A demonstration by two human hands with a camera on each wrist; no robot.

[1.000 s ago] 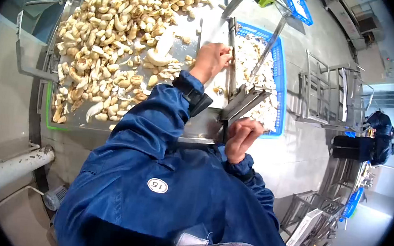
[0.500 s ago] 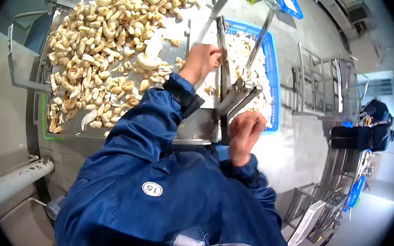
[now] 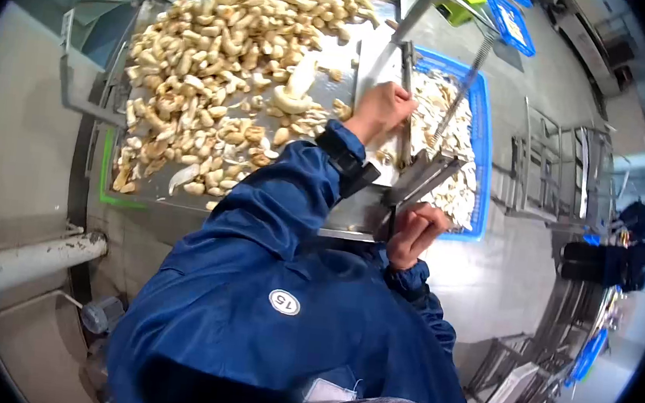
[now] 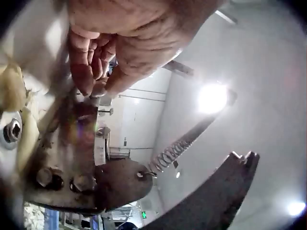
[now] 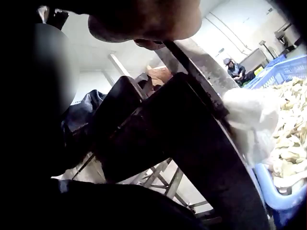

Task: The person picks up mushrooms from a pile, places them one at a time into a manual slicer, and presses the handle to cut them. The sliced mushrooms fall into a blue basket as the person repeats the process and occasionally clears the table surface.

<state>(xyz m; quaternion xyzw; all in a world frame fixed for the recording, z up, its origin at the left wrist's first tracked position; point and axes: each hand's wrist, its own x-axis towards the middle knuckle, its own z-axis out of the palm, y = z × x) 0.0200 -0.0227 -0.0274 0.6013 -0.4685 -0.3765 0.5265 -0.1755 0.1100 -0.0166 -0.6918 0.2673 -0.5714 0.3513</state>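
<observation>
My left hand (image 3: 384, 110) is at the upright metal edge (image 4: 86, 127) of a lever cutter. In the left wrist view its fingers bend down and meet the thumb at that edge; whatever they pinch is hidden. Small pale scraps lie beside the edge. My right hand (image 3: 418, 228) is curled at the near end of the cutter, gripping its handle, which my palm mostly covers. The right wrist view has this hand (image 5: 148, 21) over the dark lever (image 5: 211, 139). A coiled spring (image 4: 172, 155) joins the cutter's pivot plate to the frame above.
Pale, knobbly mushroom-like pieces (image 3: 220, 59) are heaped on the steel table to the left. Beyond the cutter a blue basket (image 3: 484, 155) holds pale slices (image 3: 455, 113). Metal racks (image 3: 552, 157) stand to the right, near another person (image 3: 624, 254). A tubular frame rises over the cutter.
The head view has shifted, left at first and then back right. Both hands keep nearly the same places at the cutter, the left at its edge and the right at its near end.
</observation>
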